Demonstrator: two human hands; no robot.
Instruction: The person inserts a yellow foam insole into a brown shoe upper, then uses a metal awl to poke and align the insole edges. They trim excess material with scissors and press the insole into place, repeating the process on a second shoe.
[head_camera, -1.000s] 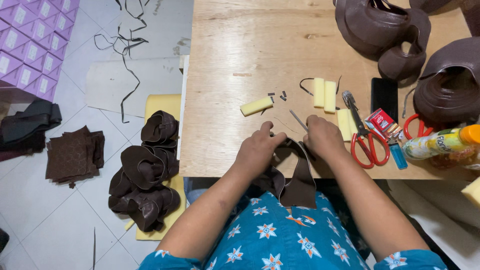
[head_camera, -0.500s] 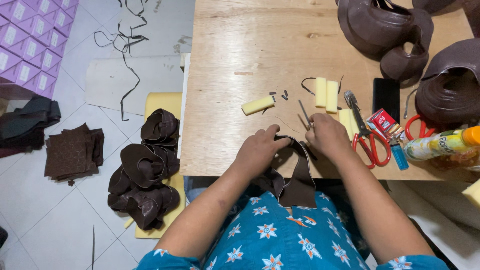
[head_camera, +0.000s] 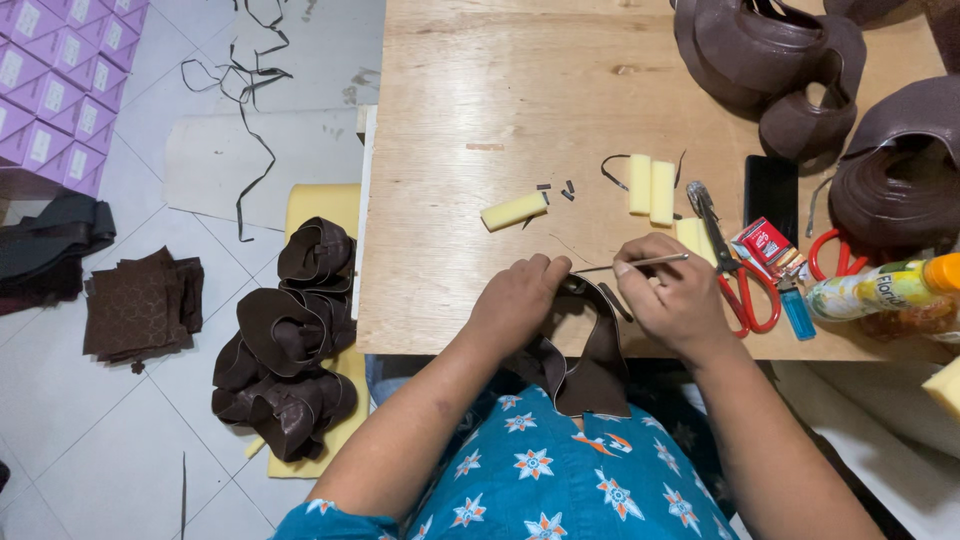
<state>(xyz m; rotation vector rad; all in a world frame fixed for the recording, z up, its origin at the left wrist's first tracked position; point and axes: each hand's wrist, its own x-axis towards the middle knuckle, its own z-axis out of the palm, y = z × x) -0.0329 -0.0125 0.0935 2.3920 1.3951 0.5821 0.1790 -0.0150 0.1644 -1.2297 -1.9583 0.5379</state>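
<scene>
Two bare hands work at the near edge of the plywood worktop (head_camera: 480, 110), above a blue flowered shirt. A dark brown leather piece (head_camera: 585, 345), smooth and curved like a strap, hangs from the worktop edge toward the lap, its long axis running near to far. Its upper end lies between the hands, just beside both. The left hand (head_camera: 520, 300) rests on that upper end with its grip closed, fingers pressing the leather down. The right hand (head_camera: 672, 290) has its grip pinched shut on a thin metal tool (head_camera: 640, 264), a slender rod that lies almost level, its free end pointing right and its held end toward the leather; the working tip is hidden by the fingers.

Just right of that hand lie red-handled scissors (head_camera: 745, 290), a blue lighter (head_camera: 797, 312), a small red box (head_camera: 765, 243) and a yellow-capped bottle (head_camera: 885, 290) on its side. Farther off sit soft yellow foam blocks (head_camera: 650, 187) and a single foam block (head_camera: 514, 210), then a black phone (head_camera: 771, 188). At the far right corner stand moulded brown leather shapes (head_camera: 760, 60). On the floor at left, more folded brown pieces (head_camera: 290, 340) heap on a yellow foam pad.
</scene>
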